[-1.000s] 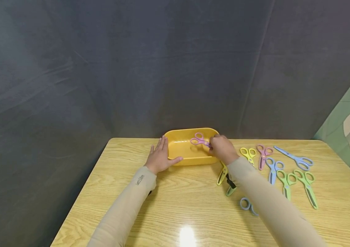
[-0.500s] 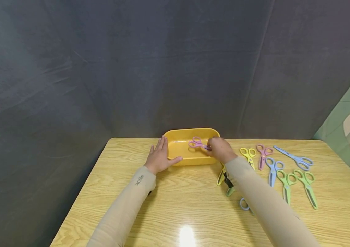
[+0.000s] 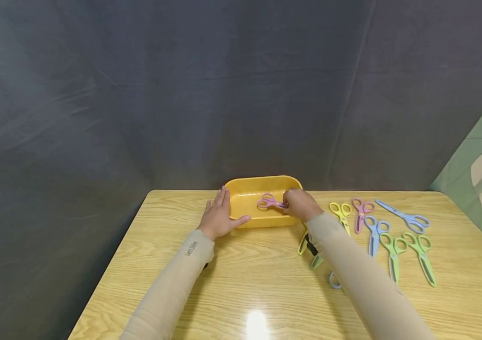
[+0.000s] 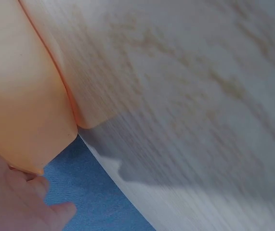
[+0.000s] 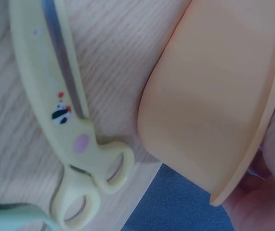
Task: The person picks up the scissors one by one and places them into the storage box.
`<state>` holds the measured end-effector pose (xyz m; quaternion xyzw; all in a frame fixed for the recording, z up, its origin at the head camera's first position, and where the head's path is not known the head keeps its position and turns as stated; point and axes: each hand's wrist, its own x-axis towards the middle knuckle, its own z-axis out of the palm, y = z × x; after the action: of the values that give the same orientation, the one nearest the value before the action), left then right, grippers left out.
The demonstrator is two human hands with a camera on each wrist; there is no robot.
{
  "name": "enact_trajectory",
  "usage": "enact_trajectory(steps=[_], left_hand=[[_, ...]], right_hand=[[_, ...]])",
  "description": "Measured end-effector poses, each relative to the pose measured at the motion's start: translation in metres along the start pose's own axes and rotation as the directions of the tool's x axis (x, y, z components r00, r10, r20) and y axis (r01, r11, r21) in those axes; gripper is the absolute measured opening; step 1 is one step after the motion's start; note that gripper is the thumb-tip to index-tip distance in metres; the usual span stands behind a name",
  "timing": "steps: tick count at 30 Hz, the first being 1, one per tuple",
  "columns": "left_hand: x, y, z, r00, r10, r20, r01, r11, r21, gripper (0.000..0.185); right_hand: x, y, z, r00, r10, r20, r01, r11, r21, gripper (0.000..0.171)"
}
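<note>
— Pink scissors (image 3: 268, 202): which way?
— Long axis roughly left to right, across the tray (image 3: 245, 222). Loops at the left, blade end at the right, hidden in the right hand (image 3: 299, 204).

— Where, against the hands?
— Inside the tray, low over its floor; resting or just above, cannot tell. Pinched at the blade end by the right hand, fingers curled round it, at the tray's right side. Well apart from the left hand (image 3: 219, 216), with the tray's left wall between.

— Left hand?
— Spread flat, fingers straight along the tray's left wall, thumb along the near rim. From the left wrist, only the tray wall (image 4: 21, 110) and the desk (image 4: 185, 96).

— Around them?
— On the desk (image 3: 241, 278), yellow scissors (image 5: 67, 120) just beside the tray's near right corner (image 5: 209, 110), under the right forearm. More scissors (image 3: 376, 231) further right, well apart from the tray.
</note>
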<state>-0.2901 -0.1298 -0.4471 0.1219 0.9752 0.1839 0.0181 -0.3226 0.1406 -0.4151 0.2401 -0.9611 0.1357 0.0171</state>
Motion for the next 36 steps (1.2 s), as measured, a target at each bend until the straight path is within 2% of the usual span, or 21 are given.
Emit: enact_trajectory(steps=[9, 23, 36], left_hand=[[0.0000, 0.0003, 0.0004, 1.000, -0.009, -0.006, 0.009, 1.000, 0.007, 0.119], [-0.0003, 0.0042, -0.0009, 1.000, -0.020, 0.021, 0.020, 1.000, 0.002, 0.120], [0.0001, 0.0032, -0.0002, 1.000, -0.005, -0.013, 0.005, 1.000, -0.022, 0.119]], right_hand=[[0.0027, 0.0034, 0.0027, 0.999, -0.030, 0.013, 0.030, 0.999, 0.023, 0.011], [0.0015, 0.0043, 0.0028, 0.996, -0.056, 0.067, 0.049, 0.995, 0.092, 0.003], [0.0075, 0.0049, 0.0048, 0.992, -0.014, 0.122, 0.004, 0.997, 0.083, 0.005]])
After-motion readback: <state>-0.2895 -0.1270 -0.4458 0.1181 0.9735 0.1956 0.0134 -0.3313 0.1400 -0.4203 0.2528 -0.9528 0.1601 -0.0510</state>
